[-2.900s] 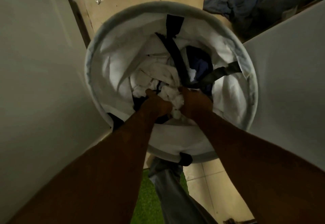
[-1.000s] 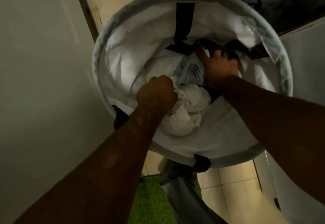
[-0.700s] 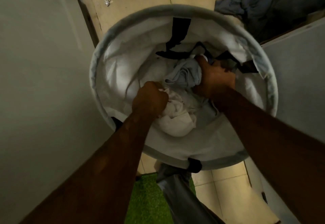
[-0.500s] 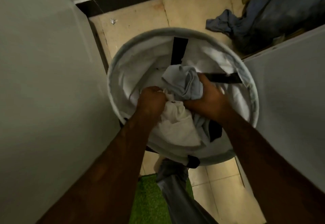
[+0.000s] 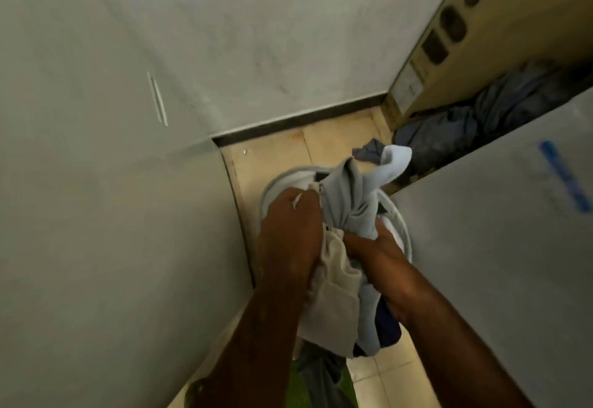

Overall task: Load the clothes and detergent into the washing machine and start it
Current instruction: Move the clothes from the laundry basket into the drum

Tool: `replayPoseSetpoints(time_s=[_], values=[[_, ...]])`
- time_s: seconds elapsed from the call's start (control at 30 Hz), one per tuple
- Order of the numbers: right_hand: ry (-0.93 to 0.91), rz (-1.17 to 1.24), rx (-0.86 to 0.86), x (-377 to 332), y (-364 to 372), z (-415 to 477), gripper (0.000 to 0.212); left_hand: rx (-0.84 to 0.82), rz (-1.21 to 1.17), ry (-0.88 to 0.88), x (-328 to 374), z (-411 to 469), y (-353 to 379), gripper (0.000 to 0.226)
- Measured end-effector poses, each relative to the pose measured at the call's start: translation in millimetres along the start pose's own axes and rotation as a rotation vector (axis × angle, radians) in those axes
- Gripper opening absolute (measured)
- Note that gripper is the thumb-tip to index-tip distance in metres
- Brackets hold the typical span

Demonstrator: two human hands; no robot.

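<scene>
A bundle of clothes hangs above the round white laundry hamper [image 5: 272,188] on the floor. My left hand [image 5: 288,231] grips the cream-white garment [image 5: 333,298], which hangs down between my forearms. My right hand [image 5: 378,253] grips the light blue garment [image 5: 356,196], whose folds stick up above both hands. A dark blue piece [image 5: 388,324] dangles under my right wrist. Most of the hamper is hidden behind the clothes and my hands. No detergent is in view.
A white appliance panel [image 5: 112,215] fills the left side and another white surface with a blue mark [image 5: 500,263] stands on the right. A heap of dark blue-grey clothes [image 5: 465,132] lies in the gap at the back right. Beige floor tiles [image 5: 276,157] and a green mat [image 5: 295,388] show below.
Both hands have risen out of the hamper with the bundled clothes. The view has tilted up, so the hamper now looks smaller and the wall and floor corner show.
</scene>
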State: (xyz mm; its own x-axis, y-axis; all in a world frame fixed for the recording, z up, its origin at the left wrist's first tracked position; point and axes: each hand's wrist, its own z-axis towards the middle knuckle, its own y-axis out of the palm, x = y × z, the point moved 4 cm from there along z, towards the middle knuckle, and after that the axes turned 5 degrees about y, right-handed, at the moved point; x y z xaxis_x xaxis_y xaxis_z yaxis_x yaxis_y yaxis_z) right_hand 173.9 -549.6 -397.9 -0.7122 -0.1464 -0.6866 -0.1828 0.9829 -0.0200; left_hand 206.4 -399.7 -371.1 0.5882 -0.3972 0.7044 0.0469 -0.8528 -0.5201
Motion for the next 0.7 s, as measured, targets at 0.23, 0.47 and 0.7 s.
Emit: replayPoseSetpoints(time_s=[0.23,0.47,0.7], values=[[-0.335,-0.099,0.104,-180.0,68.0,-138.2,0.028,0.162,-0.131,0.198,135.2,-69.7,-174.4,0.038],[-0.602,-0.110,0.126,-303.2,188.2,-259.6,0.082,0.327,-0.303,0.393,190.3,-143.6,-371.3,0.038],[-0.665,-0.164,-0.035,-344.0,351.1,-309.7,0.083,0.550,-0.330,0.361,137.2,-171.3,-542.9,0.038]])
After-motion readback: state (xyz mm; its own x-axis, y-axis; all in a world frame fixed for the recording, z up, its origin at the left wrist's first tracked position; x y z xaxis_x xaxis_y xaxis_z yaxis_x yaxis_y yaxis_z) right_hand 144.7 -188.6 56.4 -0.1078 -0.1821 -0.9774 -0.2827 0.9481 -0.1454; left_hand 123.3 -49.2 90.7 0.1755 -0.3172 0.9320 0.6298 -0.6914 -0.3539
